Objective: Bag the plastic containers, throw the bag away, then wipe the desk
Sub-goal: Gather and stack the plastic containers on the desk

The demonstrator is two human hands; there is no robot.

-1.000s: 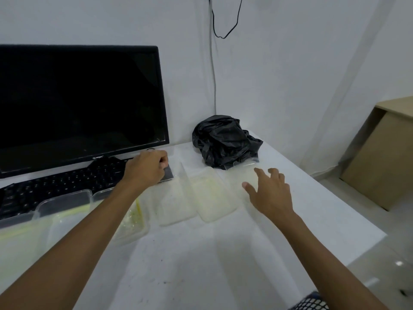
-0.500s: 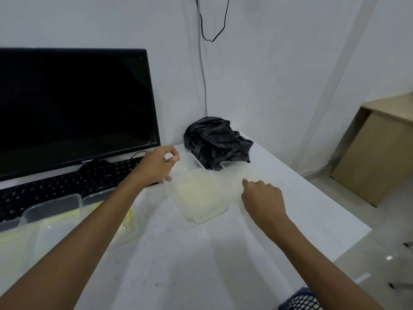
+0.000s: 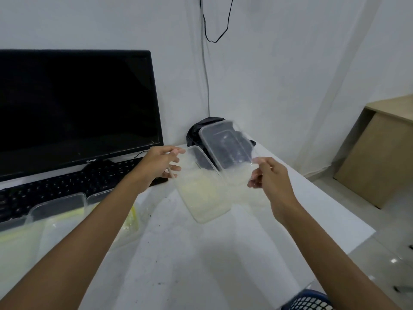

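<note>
Half a second ago both clear pieces lay flat on the table [image 3: 201, 260]; now the left hand [image 3: 159, 163] pinches one container [image 3: 202, 193] and the right hand [image 3: 269, 173] pinches another [image 3: 225, 146], lifted before the black bag [image 3: 194, 135], ready for bagging.

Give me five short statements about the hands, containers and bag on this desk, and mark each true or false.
1. The left hand holds a clear container. True.
2. The right hand is empty. False: it pinches a clear lid.
3. The black bag lies on the desk by the wall. True.
4. The monitor shows a picture. False: it is dark.
5. More containers sit before the keyboard. True.
</note>
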